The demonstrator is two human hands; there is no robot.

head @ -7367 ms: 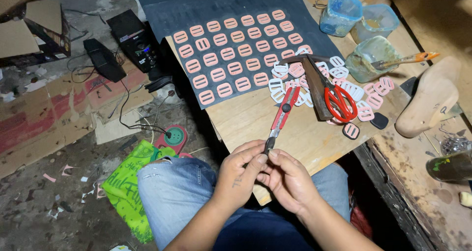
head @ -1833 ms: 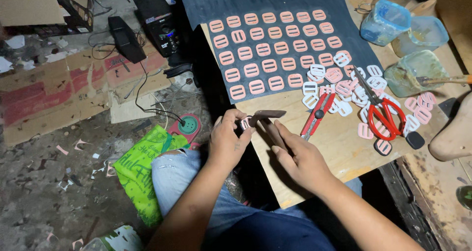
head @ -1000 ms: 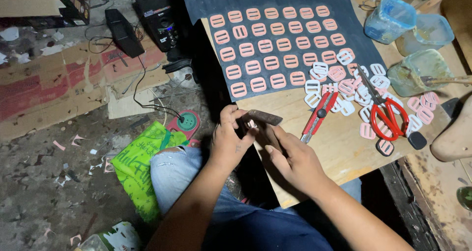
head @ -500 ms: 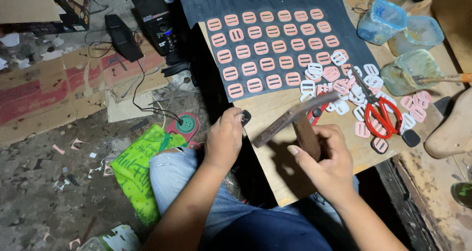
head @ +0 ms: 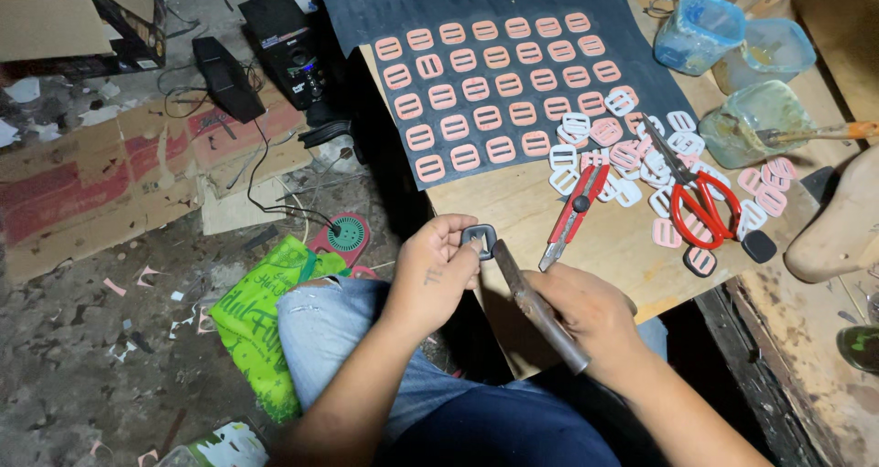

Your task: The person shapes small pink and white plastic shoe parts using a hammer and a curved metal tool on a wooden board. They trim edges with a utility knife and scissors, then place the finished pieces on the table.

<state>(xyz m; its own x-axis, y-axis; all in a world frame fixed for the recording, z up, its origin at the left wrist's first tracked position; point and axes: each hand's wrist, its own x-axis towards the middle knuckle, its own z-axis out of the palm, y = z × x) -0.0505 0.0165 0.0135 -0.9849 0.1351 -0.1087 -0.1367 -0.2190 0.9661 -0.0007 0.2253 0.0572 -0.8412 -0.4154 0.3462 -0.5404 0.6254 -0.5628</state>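
Moved back together since last frame. Left hand (head: 430, 270) pinching dark buckle (head: 479, 241); right hand (head: 586, 313) gripping file (head: 538, 307), tip at buckle, over worktop (head: 513, 220).

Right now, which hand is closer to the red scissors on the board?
Right. The right hand sits below-left of the red scissors, holding a rod; the left hand is farther left, pinching a dark buckle.
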